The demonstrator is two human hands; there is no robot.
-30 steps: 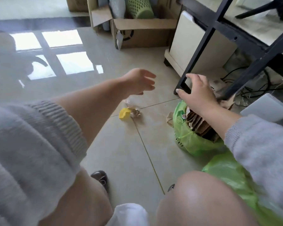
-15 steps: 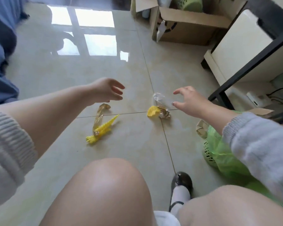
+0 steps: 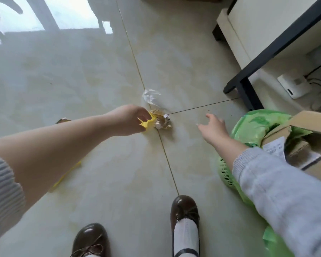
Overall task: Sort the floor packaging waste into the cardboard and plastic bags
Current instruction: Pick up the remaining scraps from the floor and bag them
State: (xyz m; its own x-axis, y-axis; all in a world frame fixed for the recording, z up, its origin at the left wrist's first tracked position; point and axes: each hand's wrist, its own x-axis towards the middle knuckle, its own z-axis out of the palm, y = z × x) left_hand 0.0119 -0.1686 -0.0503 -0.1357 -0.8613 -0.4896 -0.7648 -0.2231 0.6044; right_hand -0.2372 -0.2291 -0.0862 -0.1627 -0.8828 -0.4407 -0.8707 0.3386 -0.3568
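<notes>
The left hand reaches down to the tiled floor, its fingers pinched on a yellow ribbed wrapper that lies where the tile seams cross; touching that wrapper on its right sits a crumpled brown-and-white wrapper, and just beyond both lies a scrap of clear plastic film. The right hand hovers near the pile, fingers spread and holding nothing, apart from the wrappers. Under the left forearm a second yellow strip shows on the floor, with a small brown scrap poking out above the arm. At the right a green plastic bag lines a green mesh basket; cardboard pieces stand in it, one bearing a white printed label whose writing is too small to read. A leaf-like print on the bag is blurred. Two brown shoes stand at the bottom; a black table leg rises at the right.
</notes>
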